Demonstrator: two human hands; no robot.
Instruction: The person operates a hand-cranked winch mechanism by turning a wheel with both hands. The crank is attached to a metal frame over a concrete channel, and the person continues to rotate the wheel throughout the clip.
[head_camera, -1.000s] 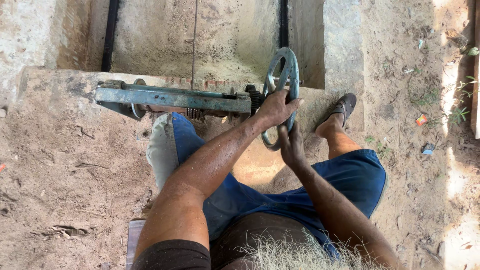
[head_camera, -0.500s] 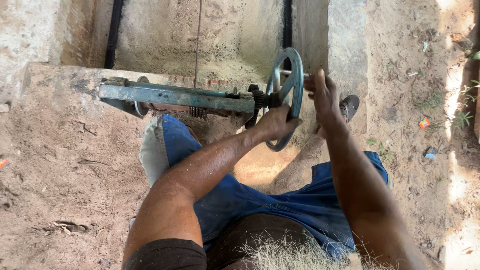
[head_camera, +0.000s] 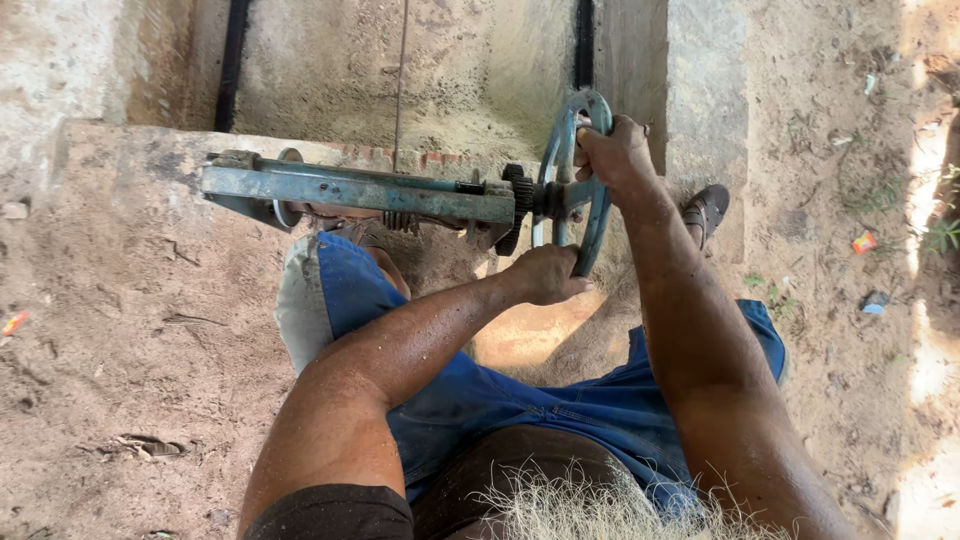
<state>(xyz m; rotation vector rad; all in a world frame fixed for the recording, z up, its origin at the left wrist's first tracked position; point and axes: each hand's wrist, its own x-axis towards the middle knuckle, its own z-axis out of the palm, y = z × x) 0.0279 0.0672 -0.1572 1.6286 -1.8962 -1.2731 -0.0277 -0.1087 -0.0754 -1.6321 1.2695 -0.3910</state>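
Hands on one metal wheel: the right hand (head_camera: 615, 150) is closed over the top of the blue-grey wheel (head_camera: 578, 180), and the left hand (head_camera: 545, 275) is curled around its lower rim. The wheel is seen nearly edge-on, so its spokes and far side are hard to make out, and the right hand's fingers cover part of the upper rim. The wheel sits at the right end of a long metal bar (head_camera: 350, 190), with a small toothed gear (head_camera: 515, 205) just beside it; what the gear meshes with is hidden under the bar. A coil spring (head_camera: 400, 220) shows only partly beneath the bar.

The bar lies across the edge of a concrete ledge (head_camera: 130, 170), over a sunken pit with a sandy bottom (head_camera: 400, 70). A thin rod (head_camera: 402, 70) runs up from the bar and is cut off at the top edge. Two dark pipes (head_camera: 232, 60) run along the pit walls.

Blue shorts (head_camera: 560, 400) and both forearms fill the lower middle and block the ground below the wheel. A sandalled foot (head_camera: 705, 210) peeks out past the right forearm. Small bits of litter (head_camera: 865, 242) lie on the sandy ground (head_camera: 120, 380) to the right.
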